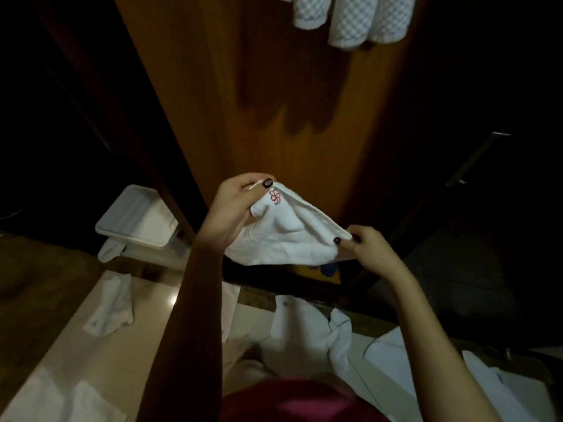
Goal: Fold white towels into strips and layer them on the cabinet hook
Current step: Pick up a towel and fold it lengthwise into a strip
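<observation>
1. Before the brown wooden cabinet door (213, 71), a white terry towel with red flower emblem (280, 242) hangs mid-air.
2. Left grip (237, 205) and right grip (368, 248) each pinch a top corner.
3. Judged light, limp; corners hold best.

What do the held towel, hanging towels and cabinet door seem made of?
Held towel: soft white cloth, probably cotton terry; it sags and creases. Hanging towels: waffle-weave fabric, showing a dimpled grid. Cabinet door: varnished wood or veneer, with brown grain.
</observation>
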### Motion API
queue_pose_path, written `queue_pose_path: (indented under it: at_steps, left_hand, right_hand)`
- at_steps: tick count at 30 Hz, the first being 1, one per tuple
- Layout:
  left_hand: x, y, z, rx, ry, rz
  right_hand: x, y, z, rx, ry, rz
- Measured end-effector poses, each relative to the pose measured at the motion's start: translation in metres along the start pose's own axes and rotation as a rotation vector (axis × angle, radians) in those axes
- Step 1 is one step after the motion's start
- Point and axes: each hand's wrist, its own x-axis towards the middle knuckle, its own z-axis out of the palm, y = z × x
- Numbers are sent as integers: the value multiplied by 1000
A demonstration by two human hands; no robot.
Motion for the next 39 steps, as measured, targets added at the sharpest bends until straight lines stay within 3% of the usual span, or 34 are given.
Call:
queue_pose_path:
  at_steps: [5, 9, 15, 20, 29, 32, 39]
  left_hand:
    - [-21, 6, 11, 109, -8, -25]
    - [-20, -3, 27, 435, 148, 65]
    - [-35, -23, 58, 559, 196, 109]
    - [-54, -28, 85, 303, 37, 122]
    - [-57, -13, 93, 105, -159, 89]
    - [-56, -7, 89, 91, -188, 69]
    - [-57, 9, 79, 157, -285, 155]
  right_hand:
    - [-44, 24, -21, 205, 293, 15]
    - [-74, 29, -33, 436, 344, 41]
    - [-110, 4, -49, 774, 300, -44]
    - [-130, -21, -42, 744, 94, -78]
    - [-123, -68, -29, 263, 445, -219]
    - [-116, -73, -33, 164, 446, -243]
    - [-107, -77, -34, 187, 379, -256]
